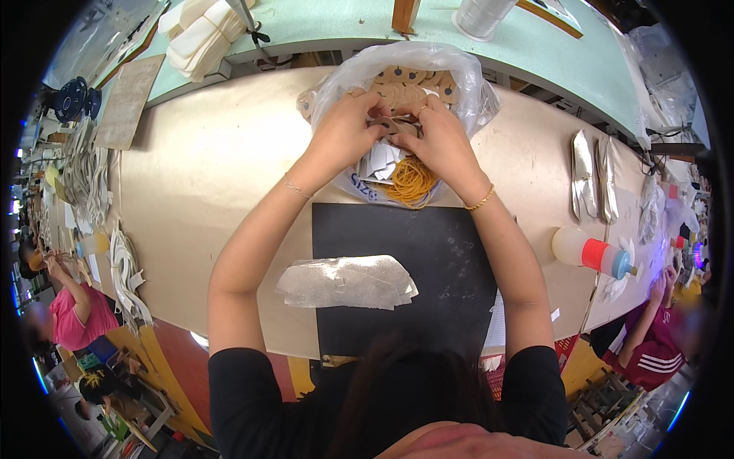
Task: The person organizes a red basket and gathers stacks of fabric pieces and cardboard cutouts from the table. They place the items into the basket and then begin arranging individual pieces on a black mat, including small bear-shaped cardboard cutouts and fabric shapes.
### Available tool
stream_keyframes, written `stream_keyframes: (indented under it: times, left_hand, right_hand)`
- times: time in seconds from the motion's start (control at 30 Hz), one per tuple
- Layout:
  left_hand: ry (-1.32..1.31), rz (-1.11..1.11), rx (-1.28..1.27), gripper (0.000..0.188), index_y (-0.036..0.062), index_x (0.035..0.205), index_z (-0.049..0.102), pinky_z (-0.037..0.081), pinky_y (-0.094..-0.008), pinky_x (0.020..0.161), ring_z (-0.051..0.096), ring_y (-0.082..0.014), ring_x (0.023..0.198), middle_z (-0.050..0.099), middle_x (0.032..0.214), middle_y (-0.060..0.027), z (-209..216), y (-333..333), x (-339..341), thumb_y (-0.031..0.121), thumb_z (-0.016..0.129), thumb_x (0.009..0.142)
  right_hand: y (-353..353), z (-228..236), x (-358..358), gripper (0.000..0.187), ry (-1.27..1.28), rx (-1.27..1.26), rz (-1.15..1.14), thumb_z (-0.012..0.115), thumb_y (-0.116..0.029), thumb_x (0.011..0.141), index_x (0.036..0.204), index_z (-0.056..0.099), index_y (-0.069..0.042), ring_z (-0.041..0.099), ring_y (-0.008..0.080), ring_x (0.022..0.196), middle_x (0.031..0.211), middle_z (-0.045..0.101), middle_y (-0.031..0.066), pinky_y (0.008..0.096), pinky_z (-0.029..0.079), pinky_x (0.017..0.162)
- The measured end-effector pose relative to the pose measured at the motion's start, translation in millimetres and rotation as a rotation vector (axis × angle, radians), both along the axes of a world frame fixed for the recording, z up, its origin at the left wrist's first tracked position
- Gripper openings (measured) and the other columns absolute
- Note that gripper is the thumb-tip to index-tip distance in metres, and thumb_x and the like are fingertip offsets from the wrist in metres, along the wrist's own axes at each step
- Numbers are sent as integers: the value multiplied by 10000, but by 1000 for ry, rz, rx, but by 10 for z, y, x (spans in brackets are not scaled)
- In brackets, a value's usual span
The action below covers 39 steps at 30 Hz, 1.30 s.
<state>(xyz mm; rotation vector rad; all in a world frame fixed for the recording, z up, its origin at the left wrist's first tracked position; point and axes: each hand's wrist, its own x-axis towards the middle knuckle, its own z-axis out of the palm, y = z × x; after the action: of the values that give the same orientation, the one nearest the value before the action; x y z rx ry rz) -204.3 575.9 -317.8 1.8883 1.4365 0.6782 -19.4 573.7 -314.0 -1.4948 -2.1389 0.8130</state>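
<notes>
Both hands are over an open clear plastic bag (329, 96) at the far middle of the table. My left hand (345, 131) pinches a small brown rounded piece (386, 122) between thumb and fingers. From the other side, my right hand (442, 145) closes on the same small brown pieces, its fingertips partly hidden. More flat brown pieces (401, 93), some with a dark spot, fill the far part of the bag. Nearer me in it lie white paper slips (380, 163) and a heap of yellow rubber bands (414, 182).
Overlapping silvery cut sheets (352, 280) lie partly on a black mat (451, 256). To the right are a glue bottle (592, 252) on its side and silvery strips (595, 176). A pale green shelf (329, 23) runs behind. Co-workers sit at both sides.
</notes>
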Motion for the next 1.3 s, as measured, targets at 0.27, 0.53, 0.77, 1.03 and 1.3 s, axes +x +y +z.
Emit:
stream_keyframes:
  times: [0.27,0.53,0.77,1.03,1.3]
  left_hand:
    - [-106,0,-40,325,21,1105,649,500,-285,687,580,-139,729,639,932,-62,22,-50,-18,31,694,783]
    - [-334,41,-61,399,28,1215,616,508,-246,677,573,-95,770,609,978,-45,91,168,17,80,710,831]
    - [-377,12,1,376,12,1175,653,515,-231,704,592,-92,815,635,966,-49,310,343,105,158,739,838]
    - [-420,-300,-512,253,-9,999,659,514,-222,578,619,-84,638,668,813,-38,528,-399,215,189,736,863]
    - [67,-322,-150,216,2,993,691,516,-379,692,668,-291,726,692,823,-154,294,-677,204,184,671,877]
  right_hand:
    - [34,-39,12,264,71,33,-29,747,-174,770,988,690,-36,652,348,885,950,662,146,403,517,805]
    - [339,-11,144,337,274,-106,-81,765,-201,750,990,690,23,684,189,780,878,722,108,319,539,723]
    - [501,147,280,367,450,-146,-76,768,-218,774,1017,664,38,667,128,756,844,698,91,267,544,666]
    - [-403,362,729,254,412,-586,89,755,-163,794,970,663,-4,576,55,698,786,636,12,225,481,564]
    - [-1062,470,715,456,-172,-88,282,817,-254,714,1068,670,-7,617,302,889,915,613,147,366,495,831]
